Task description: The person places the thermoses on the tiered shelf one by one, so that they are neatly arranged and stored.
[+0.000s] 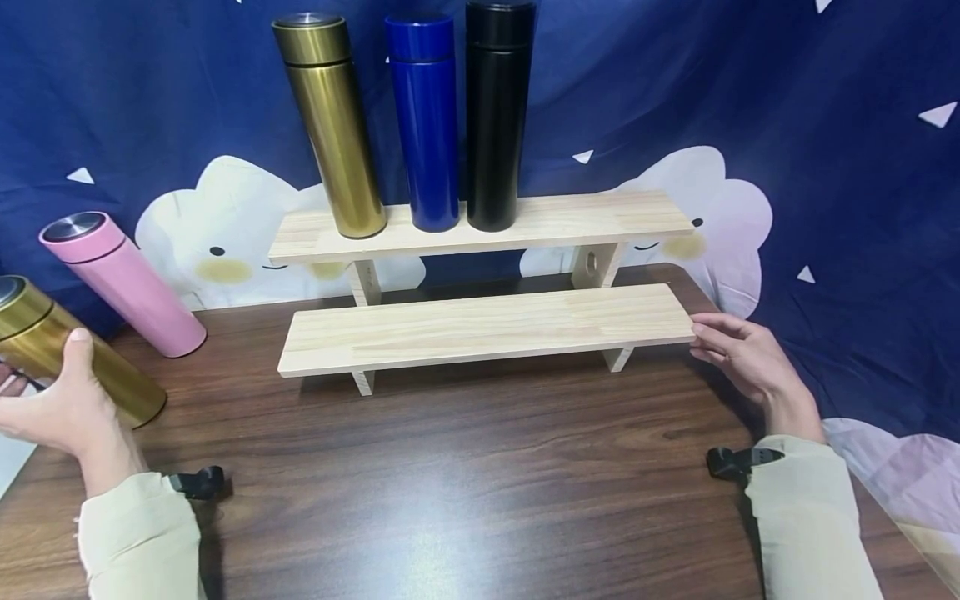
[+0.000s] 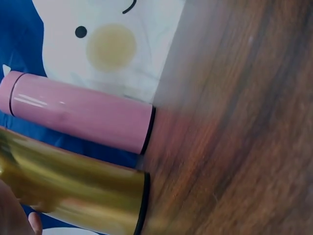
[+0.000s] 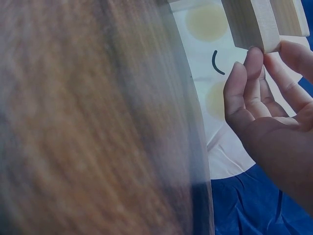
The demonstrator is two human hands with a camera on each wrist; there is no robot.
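Observation:
At the far left, my left hand grips a gold thermos flask, thumb laid along its side; the flask's base shows in the left wrist view, the hand there mostly cut off. Just behind it stands a pink thermos flask. My right hand pinches the right end of a two-tier wooden rack's lower shelf. Its fingertips meet the board's end in the right wrist view. On the upper shelf stand another gold flask, a blue flask and a black flask.
The rack stands toward the back of a brown wooden table. Behind hangs a dark blue cloth printed with white clouds. A white edge shows at the far left, beneath the left hand. Black straps sit at both wrists.

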